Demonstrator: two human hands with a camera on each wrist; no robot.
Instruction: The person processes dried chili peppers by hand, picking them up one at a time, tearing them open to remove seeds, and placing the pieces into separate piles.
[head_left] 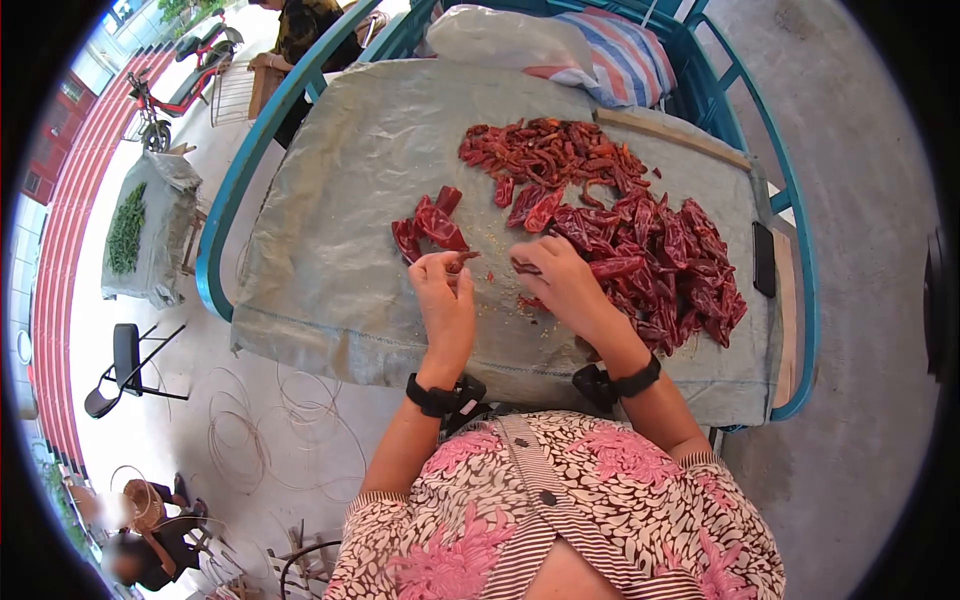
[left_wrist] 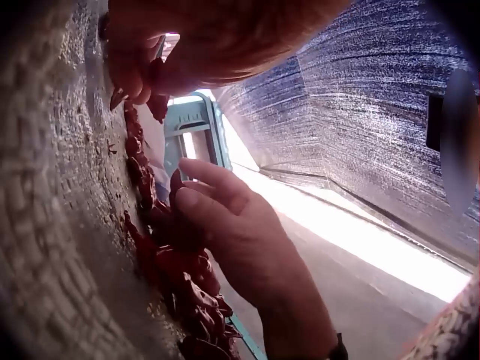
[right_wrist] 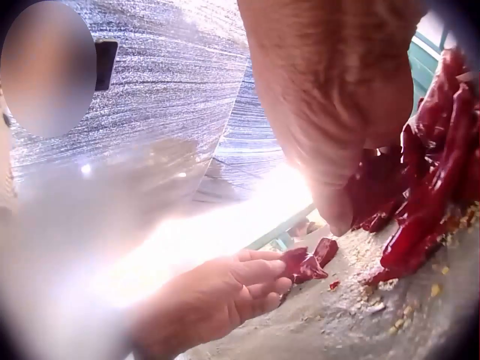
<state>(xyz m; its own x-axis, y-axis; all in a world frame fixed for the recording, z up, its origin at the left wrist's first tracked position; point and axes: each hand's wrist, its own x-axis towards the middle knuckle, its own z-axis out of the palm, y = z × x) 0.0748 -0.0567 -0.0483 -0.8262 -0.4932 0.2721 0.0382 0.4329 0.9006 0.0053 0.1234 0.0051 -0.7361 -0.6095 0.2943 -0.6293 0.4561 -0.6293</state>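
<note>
Both hands work over a grey cloth [head_left: 330, 230] spread with dried red chilies. My left hand [head_left: 443, 308] pinches a small dried chili piece [left_wrist: 158, 103] between thumb and fingers. Just beyond it lie a few loose dried chilies [head_left: 436, 222]. To the right, my right hand [head_left: 562, 278] bends over the near side of a heap of large dried chilies [head_left: 690, 265]. Its thumb and fingers pinch a dark red chili [left_wrist: 177, 184], seen best in the left wrist view. Pale seeds [right_wrist: 367, 300] are scattered on the cloth between the hands.
A pile of smaller chili pieces [head_left: 550, 155] lies farther back. A wooden strip [head_left: 675, 137], a phone [head_left: 764, 258] and a blue metal frame [head_left: 235, 195] border the cloth. Behind are a striped sack [head_left: 625, 55] and a person [head_left: 305, 35]. A black chair [head_left: 127, 360] stands left.
</note>
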